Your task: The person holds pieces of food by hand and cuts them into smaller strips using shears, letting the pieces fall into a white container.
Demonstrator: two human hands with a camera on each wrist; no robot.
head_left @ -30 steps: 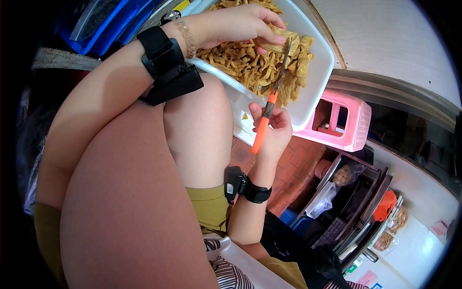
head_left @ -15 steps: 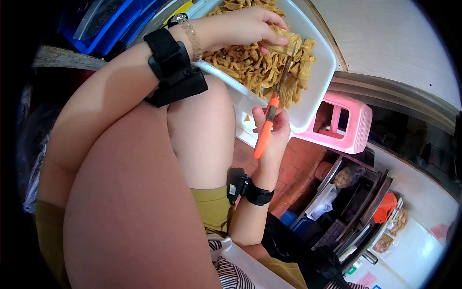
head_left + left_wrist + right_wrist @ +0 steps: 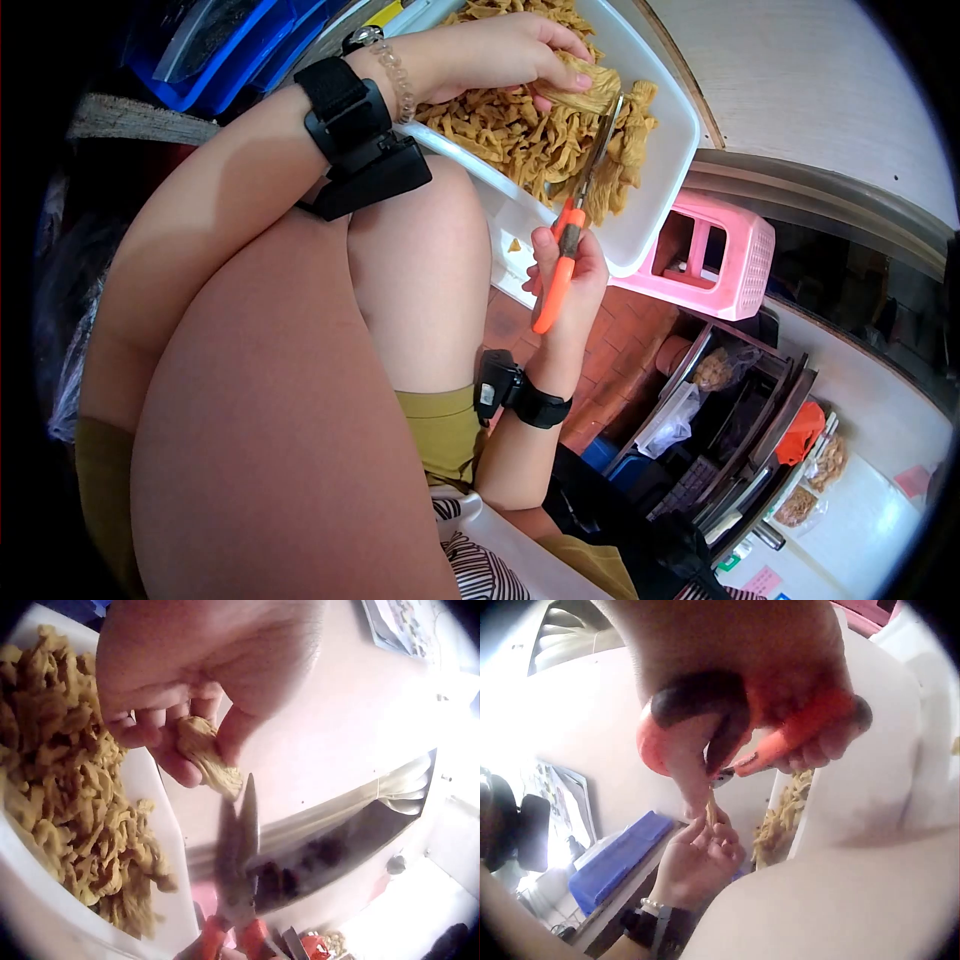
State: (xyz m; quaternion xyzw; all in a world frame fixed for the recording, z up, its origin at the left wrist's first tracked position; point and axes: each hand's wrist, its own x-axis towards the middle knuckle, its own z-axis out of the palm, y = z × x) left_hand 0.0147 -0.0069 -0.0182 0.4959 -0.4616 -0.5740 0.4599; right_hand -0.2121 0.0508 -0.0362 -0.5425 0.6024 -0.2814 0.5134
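My left hand point(image 3: 500, 55) pinches a yellow-brown, ridged strip of food point(image 3: 598, 92) between thumb and fingers, above a white tub point(image 3: 655, 225). Its free end points at the scissors' tips in the left wrist view. My right hand point(image 3: 580, 280) grips scissors point(image 3: 556, 295) with orange handles, blades upward. Slightly parted, the blades point(image 3: 238, 862) have their tips right at the end of the strip point(image 3: 210, 757). A heap of similar strips point(image 3: 490, 130) fills much of the tub. Folded pieces point(image 3: 612, 180) lie at the heap's near right side, behind the blades.
A pink plastic stool point(image 3: 745, 260) stands beside the tub on the right. Blue trays point(image 3: 215, 60) sit at the upper left. My bare knees point(image 3: 420, 270) are close below the tub. A dark rack with bags point(image 3: 700, 420) stands at the lower right.
The scissors have shifted slightly to the right, and more of both orange handles shows. My left hand stays nearly in place, still pinching the strip.
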